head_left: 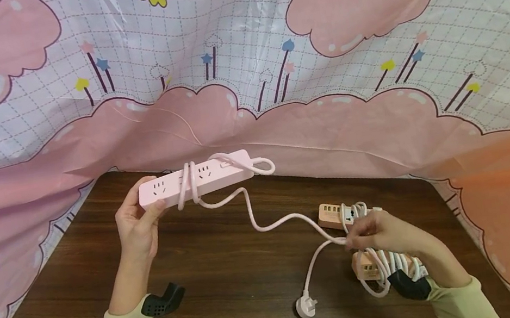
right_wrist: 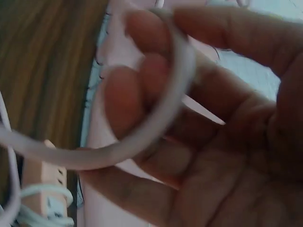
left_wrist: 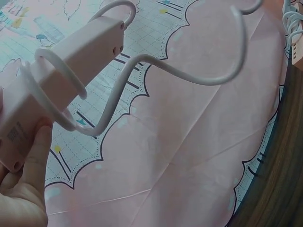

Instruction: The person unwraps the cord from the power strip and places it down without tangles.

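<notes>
The pink power strip [head_left: 214, 180] is up in the air over the far left part of the brown table [head_left: 237, 304], gripped at its left end by the left hand [head_left: 138, 223], thumb in front. Its long axis runs left to right, tilting up a little toward the right, where the white cord [head_left: 270, 228] leaves the end. From the head you see the socket face, turned toward the person, with 2 turns of cord near its middle; only the left wrist view shows a small printed label and round holes on other sides. The cord sags across to the right hand [head_left: 380, 233], whose fingertips pinch it; the right wrist view adds the open palm side and the cord bowing past the fingers, blurred. Beyond that pinch the cord drops to the plug [head_left: 305, 306], prongs pointing right. By the right hand are 2 peach strips, the far one [head_left: 328, 215] and the near one [head_left: 370, 272], both wrapped in pale cords. A patterned cloth [head_left: 270, 129] hangs behind.
</notes>
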`<state>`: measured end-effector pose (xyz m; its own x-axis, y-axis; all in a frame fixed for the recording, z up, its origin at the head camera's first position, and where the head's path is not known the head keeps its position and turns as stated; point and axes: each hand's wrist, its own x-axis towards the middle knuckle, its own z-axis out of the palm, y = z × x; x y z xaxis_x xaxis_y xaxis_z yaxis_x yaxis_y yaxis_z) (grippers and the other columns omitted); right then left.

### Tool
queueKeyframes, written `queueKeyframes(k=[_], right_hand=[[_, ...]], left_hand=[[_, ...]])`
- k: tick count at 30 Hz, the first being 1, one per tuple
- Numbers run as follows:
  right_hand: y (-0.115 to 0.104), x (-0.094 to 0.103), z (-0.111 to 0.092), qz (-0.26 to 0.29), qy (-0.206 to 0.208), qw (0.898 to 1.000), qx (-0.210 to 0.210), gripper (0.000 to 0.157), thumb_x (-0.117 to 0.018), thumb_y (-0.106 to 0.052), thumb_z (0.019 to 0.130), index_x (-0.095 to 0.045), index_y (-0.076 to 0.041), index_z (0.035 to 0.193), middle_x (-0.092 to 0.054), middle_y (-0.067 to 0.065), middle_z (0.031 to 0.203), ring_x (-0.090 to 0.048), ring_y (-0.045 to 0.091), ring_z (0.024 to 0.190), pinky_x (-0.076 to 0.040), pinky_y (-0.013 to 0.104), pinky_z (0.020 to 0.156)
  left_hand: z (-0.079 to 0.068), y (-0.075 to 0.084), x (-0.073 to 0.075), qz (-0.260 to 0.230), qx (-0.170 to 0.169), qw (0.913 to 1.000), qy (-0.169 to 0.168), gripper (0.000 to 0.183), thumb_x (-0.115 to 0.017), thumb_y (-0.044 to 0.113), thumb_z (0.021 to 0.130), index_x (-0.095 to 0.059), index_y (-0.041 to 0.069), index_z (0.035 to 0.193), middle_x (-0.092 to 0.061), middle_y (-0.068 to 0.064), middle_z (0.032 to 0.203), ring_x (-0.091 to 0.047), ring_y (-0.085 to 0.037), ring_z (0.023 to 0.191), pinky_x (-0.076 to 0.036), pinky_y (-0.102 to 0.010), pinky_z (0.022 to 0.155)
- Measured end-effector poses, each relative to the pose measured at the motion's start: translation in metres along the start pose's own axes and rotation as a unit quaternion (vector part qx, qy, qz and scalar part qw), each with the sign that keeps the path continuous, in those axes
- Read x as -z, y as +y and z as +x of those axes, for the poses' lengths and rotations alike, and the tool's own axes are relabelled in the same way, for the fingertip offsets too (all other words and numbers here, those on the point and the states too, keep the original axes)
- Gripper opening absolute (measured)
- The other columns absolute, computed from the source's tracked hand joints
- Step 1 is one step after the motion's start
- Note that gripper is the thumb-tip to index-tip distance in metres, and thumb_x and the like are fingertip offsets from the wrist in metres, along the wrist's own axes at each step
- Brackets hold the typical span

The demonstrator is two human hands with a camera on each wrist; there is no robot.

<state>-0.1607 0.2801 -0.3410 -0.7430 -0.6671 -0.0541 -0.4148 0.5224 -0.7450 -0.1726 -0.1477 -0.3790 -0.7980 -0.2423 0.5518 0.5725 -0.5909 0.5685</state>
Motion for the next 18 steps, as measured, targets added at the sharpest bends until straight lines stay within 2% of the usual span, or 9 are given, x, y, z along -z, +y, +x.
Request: queueKeyframes(k=[5, 9, 13, 18], right_hand=[[-0.007, -0.032, 0.011, -0.095, -0.045, 0.993, 0.048, 0.008, -0.07, -0.007, 0.08, -0.072, -0.011, 0.073, -0.058, -0.012, 0.068, -0.046, -0.004, 0.063, -0.042, 0.019, 0.053], [-0.009, -0.059, 0.017, -0.109, -0.068, 0.992, 0.01, 0.009, -0.073, -0.005, 0.074, -0.068, -0.011, 0.071, -0.057, -0.013, 0.063, -0.048, -0.006, 0.058, -0.042, 0.016, 0.052], [-0.004, -0.079, 0.019, -0.108, -0.056, 0.992, -0.019, 0.014, -0.075, -0.003, 0.071, -0.065, -0.011, 0.068, -0.059, -0.011, 0.06, -0.05, -0.004, 0.055, -0.043, 0.016, 0.05], [0.007, -0.099, 0.021, -0.126, -0.023, 0.992, -0.016, 0.015, -0.072, 0.001, 0.067, -0.063, -0.01, 0.063, -0.055, -0.01, 0.058, -0.045, -0.005, 0.053, -0.041, 0.016, 0.048]], left_hand=[[0.001, 0.001, -0.003, 0.001, -0.008, 0.9999, -0.007, 0.035, -0.06, -0.02, 0.079, -0.06, -0.01, 0.112, -0.062, -0.012, 0.102, -0.058, -0.017, 0.089, -0.053, -0.022, 0.071], [0.001, -0.001, -0.005, 0.024, -0.013, 0.9994, -0.019, 0.036, -0.064, -0.017, 0.078, -0.06, -0.009, 0.113, -0.063, -0.01, 0.102, -0.058, -0.016, 0.091, -0.052, -0.021, 0.073], [0.001, -0.002, -0.007, 0.054, -0.017, 0.998, -0.03, 0.037, -0.067, -0.013, 0.078, -0.062, -0.004, 0.113, -0.064, -0.008, 0.102, -0.058, -0.015, 0.091, -0.051, -0.02, 0.074], [0.0, -0.005, -0.011, 0.051, -0.016, 0.9977, -0.042, 0.037, -0.067, -0.014, 0.077, -0.061, -0.006, 0.113, -0.064, -0.009, 0.103, -0.057, -0.016, 0.091, -0.051, -0.021, 0.074]])
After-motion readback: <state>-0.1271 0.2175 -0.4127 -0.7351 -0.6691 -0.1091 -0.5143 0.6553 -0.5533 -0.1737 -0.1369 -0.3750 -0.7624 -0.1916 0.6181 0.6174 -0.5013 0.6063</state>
